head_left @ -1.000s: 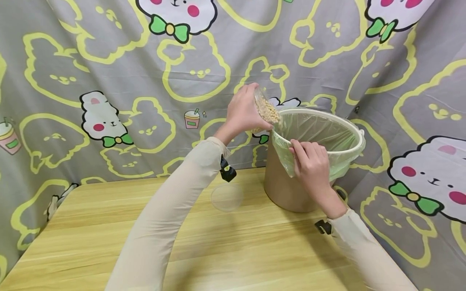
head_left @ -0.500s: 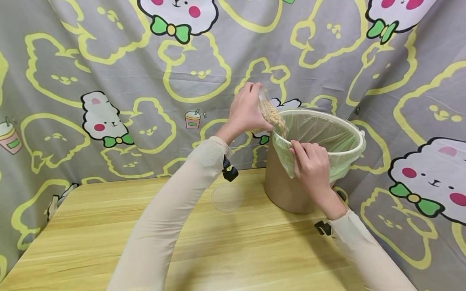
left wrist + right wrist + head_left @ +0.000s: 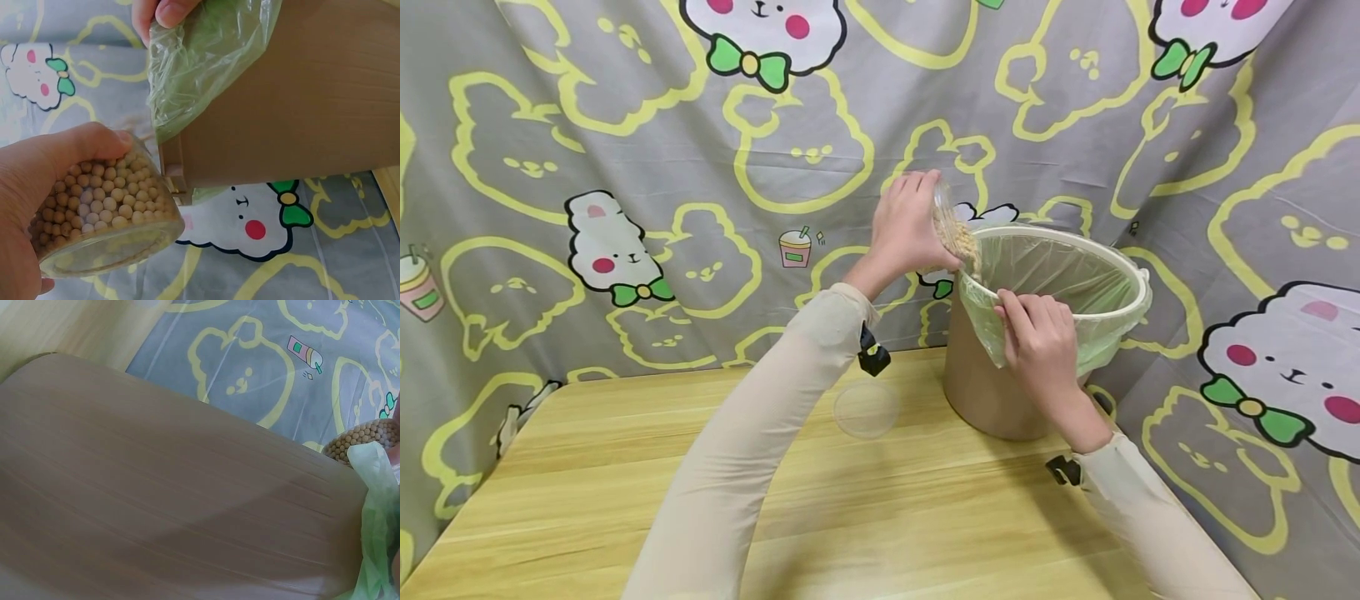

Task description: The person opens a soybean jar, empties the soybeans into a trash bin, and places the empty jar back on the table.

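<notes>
A pale wood-grain table [image 3: 625,467] spreads beneath the arms, its boards' streaks running left to right. Gray cloth [image 3: 696,175] hangs in soft folds along the far side and the right, printed with yellow outlines and white cartoon animals in green bows. A thin, clear round disc [image 3: 867,410] lies on the table, left of a smooth brown bin [image 3: 988,387] with a pale rim [image 3: 1037,231]. Crinkled, see-through green bag plastic [image 3: 1101,354] lines the bin and folds outside. The left hand [image 3: 904,227] grips a clear jar [image 3: 119,253], tilted at the rim's left, with round beige beans [image 3: 103,197] inside. The right hand's [image 3: 1045,337] fingers pinch the bag on the rim's near side.
</notes>
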The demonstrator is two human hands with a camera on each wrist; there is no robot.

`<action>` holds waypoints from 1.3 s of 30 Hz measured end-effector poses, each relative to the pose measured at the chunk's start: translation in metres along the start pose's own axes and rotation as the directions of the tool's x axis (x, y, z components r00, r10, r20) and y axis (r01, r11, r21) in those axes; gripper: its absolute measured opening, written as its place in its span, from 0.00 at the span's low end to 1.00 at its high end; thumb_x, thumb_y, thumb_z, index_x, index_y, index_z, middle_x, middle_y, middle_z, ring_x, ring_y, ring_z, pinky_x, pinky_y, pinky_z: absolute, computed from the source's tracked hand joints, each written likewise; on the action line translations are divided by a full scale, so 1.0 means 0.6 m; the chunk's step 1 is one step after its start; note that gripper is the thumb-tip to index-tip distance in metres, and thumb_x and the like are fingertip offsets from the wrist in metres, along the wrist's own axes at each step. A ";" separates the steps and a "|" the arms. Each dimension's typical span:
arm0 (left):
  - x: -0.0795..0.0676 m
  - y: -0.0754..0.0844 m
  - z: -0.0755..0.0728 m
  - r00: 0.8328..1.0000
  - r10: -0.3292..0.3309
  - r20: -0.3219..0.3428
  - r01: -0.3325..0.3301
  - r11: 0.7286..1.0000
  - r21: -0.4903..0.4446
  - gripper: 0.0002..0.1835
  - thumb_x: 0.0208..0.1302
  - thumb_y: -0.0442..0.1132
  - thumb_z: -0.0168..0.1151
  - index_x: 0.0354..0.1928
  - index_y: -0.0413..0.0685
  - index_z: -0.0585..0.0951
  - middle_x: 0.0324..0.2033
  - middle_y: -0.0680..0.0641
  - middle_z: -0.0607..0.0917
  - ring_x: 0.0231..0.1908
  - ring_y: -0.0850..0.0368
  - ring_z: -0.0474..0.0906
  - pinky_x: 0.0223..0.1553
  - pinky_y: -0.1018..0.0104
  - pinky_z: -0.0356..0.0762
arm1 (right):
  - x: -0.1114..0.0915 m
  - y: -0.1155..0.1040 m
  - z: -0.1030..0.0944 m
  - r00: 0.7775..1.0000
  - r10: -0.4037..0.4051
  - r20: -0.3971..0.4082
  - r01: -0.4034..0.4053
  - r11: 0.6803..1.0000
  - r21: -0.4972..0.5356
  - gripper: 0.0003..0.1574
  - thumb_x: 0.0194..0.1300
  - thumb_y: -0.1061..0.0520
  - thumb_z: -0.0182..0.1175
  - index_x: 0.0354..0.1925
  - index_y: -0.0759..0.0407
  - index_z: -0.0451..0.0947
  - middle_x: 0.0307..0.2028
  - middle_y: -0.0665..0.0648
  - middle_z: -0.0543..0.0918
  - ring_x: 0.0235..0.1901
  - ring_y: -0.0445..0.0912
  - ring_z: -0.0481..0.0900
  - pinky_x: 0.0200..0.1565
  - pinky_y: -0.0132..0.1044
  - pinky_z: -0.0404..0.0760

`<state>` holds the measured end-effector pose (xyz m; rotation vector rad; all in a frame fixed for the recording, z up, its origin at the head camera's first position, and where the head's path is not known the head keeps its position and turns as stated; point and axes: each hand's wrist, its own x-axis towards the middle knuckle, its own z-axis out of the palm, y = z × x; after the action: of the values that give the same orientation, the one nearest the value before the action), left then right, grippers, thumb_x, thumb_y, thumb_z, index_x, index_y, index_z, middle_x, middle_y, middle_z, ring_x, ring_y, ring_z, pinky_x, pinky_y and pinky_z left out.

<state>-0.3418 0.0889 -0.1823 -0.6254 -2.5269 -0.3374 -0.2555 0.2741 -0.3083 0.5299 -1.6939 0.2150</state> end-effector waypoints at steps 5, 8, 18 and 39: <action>0.000 0.003 0.001 1.000 0.014 -0.010 -0.014 0.999 0.037 0.69 0.24 0.70 0.74 0.72 0.52 0.53 0.67 0.53 0.64 0.67 0.55 0.56 0.69 0.63 0.52 | 0.000 0.000 0.000 1.000 0.001 -0.004 -0.001 1.000 0.001 0.12 0.58 0.63 0.62 0.42 0.66 0.81 0.28 0.62 0.77 0.26 0.58 0.71 0.30 0.47 0.67; -0.001 0.007 0.001 1.000 0.021 -0.018 -0.021 0.999 0.049 0.68 0.25 0.69 0.74 0.72 0.51 0.53 0.66 0.53 0.64 0.66 0.55 0.56 0.69 0.62 0.52 | 0.000 -0.001 0.001 1.000 0.002 -0.006 -0.002 1.000 0.001 0.12 0.58 0.63 0.62 0.41 0.66 0.81 0.28 0.62 0.77 0.26 0.58 0.71 0.30 0.47 0.66; -0.002 0.015 0.005 0.997 0.056 -0.047 -0.051 0.994 0.100 0.69 0.25 0.68 0.75 0.72 0.51 0.51 0.66 0.53 0.63 0.66 0.55 0.57 0.70 0.61 0.49 | -0.001 -0.002 0.001 1.000 0.000 -0.011 0.000 1.000 0.001 0.12 0.57 0.64 0.63 0.41 0.66 0.81 0.28 0.62 0.77 0.26 0.58 0.71 0.30 0.48 0.66; -0.007 0.017 0.016 0.984 0.123 -0.125 -0.104 0.984 0.146 0.69 0.22 0.66 0.77 0.70 0.51 0.53 0.66 0.52 0.63 0.67 0.54 0.56 0.70 0.57 0.49 | 0.000 -0.002 0.000 1.000 0.014 0.003 -0.014 1.000 0.002 0.12 0.58 0.64 0.63 0.41 0.66 0.81 0.28 0.62 0.77 0.26 0.58 0.72 0.30 0.48 0.67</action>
<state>-0.3376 0.0994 -0.1916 -0.6664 -2.3516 -0.1547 -0.2551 0.2733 -0.3085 0.5206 -1.7005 0.2262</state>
